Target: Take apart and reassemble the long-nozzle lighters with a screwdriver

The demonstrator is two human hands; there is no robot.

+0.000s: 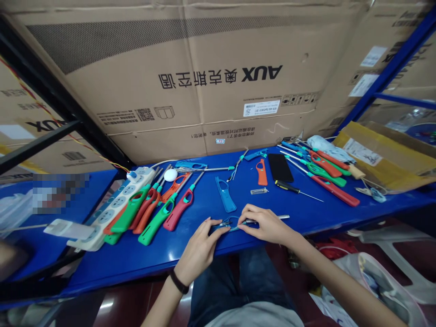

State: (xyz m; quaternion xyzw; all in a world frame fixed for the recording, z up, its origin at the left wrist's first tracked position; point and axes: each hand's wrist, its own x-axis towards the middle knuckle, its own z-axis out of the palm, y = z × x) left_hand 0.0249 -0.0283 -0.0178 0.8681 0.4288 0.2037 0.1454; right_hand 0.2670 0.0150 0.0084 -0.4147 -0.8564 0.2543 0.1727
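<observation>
Close to the table's front edge, my left hand [203, 240] and my right hand [267, 223] pinch an opened blue gas lighter [233, 222] between them. My left fingers are closed on its handle end, while my right thumb and fingertips grip near its neck. A metal tube [283, 217] sticks out to the right past my right hand. The small parts inside are partly hidden by my fingers. Just beyond lie a loose blue casing half [226, 196], a small clear piece [259, 191] and an orange casing half [261, 173].
Several coloured lighters [157, 222] lie on the left beside a white power strip [117, 200]. More lighters [335, 184] are piled at the right near an open carton [378, 156]. A black phone [280, 167] and a screwdriver [288, 186] lie between. Large cardboard boxes [218, 54] stand behind.
</observation>
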